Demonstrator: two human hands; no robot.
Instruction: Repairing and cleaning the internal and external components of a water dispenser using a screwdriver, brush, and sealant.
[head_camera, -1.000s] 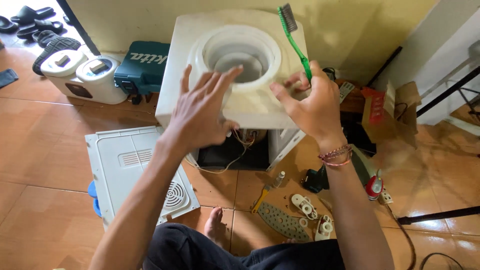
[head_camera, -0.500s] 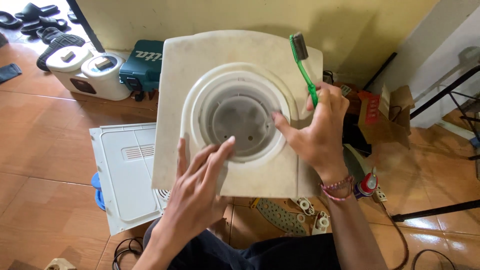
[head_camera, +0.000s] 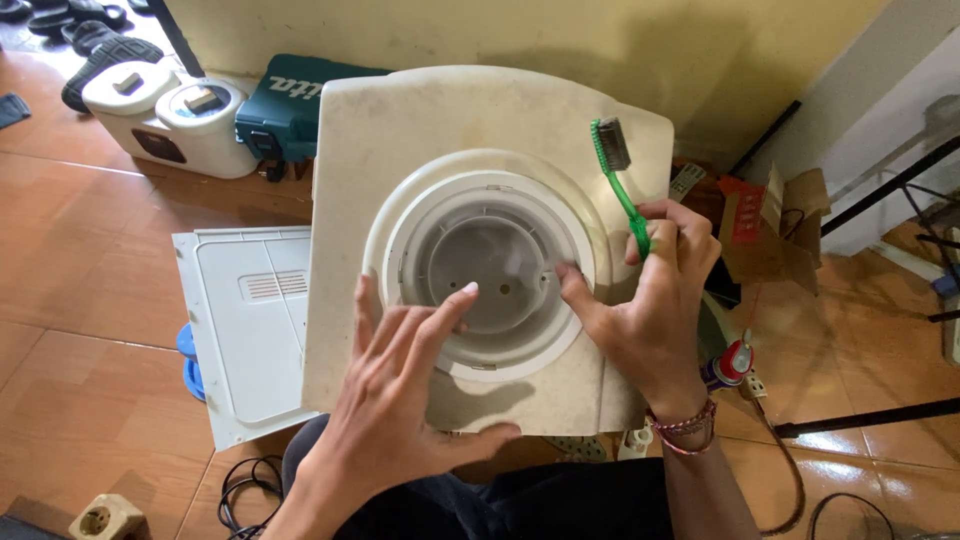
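1. At the centre of my view, held up over my lap, the cream dispenser top panel faces me almost square-on, its round recessed well in the middle and its wider edge toward the wall.
2. My left hand lies flat and open on the panel's lower left face, fingers spread and pointing up toward the well; the index fingertip reaches the well's inner rim, the thumb runs along the bottom edge.
3. My right hand is on the right of the well, nearer to it than the left. Its thumb presses at the well's right rim while the other fingers are curled around a green toothbrush.
4. The toothbrush's long axis runs up and slightly left from the right hand, its dark bristle head resting over the panel's upper right corner, clear of the well. The well lies down and to the left of the bristles.
5. Outward, on the tiled floor: a white vented panel just left of the held panel, partly behind it; a teal tool case and a white twin-lidded appliance by the wall; an open cardboard box to the right; a small can with a red cap beside my right wrist.
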